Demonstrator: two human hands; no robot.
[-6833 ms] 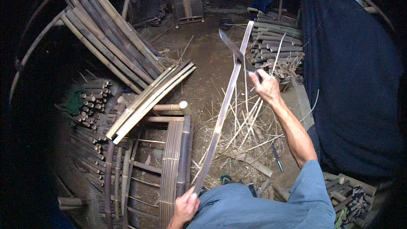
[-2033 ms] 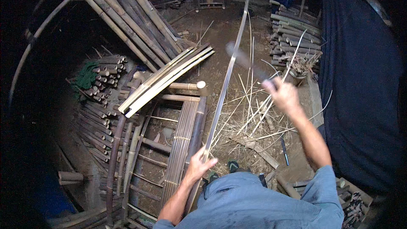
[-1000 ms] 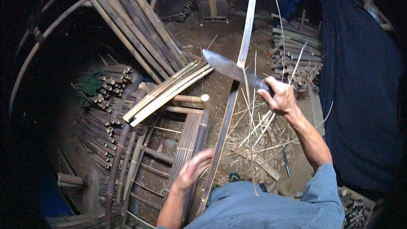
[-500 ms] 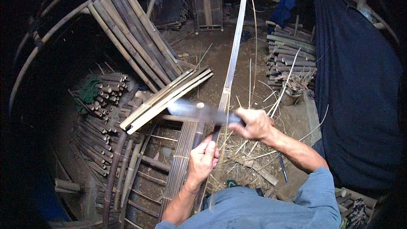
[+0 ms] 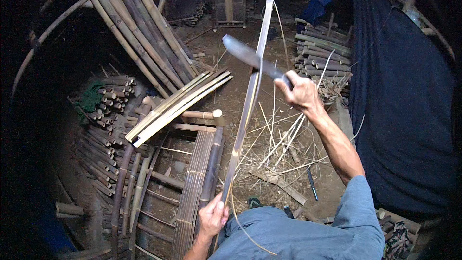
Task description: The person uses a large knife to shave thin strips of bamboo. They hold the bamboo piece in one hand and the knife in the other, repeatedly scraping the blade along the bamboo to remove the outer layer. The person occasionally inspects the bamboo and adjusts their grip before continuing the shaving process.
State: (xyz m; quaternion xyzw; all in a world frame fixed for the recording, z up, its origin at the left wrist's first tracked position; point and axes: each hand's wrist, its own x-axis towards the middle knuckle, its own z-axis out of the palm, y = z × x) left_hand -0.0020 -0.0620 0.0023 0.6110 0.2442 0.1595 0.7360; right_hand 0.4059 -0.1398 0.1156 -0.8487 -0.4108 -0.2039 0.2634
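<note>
A long, narrow bamboo strip (image 5: 243, 132) runs from near my body up past the top edge of the view. My left hand (image 5: 212, 217) is closed round its near end, low in the picture. Farther up the strip, my right hand (image 5: 302, 91) grips the dark handle of a broad-bladed machete (image 5: 243, 53). The blade is slightly blurred and lies across the strip, its tip pointing up and left. A thin sliver (image 5: 242, 225) curls from the strip near my left hand and hangs over my blue shirt.
Split bamboo pieces (image 5: 178, 106) lie on a bamboo frame (image 5: 207, 163) at the left. Cut poles are stacked at the left (image 5: 108, 135) and far right (image 5: 320, 53). Shavings (image 5: 274, 144) litter the ground, with a dark pen-like tool (image 5: 313, 185) nearby. A dark cloth (image 5: 399, 101) hangs right.
My right hand has moved up and away with the machete along the strip. My left hand has come down closer to my body, still holding the strip. A curled sliver now shows beside it.
</note>
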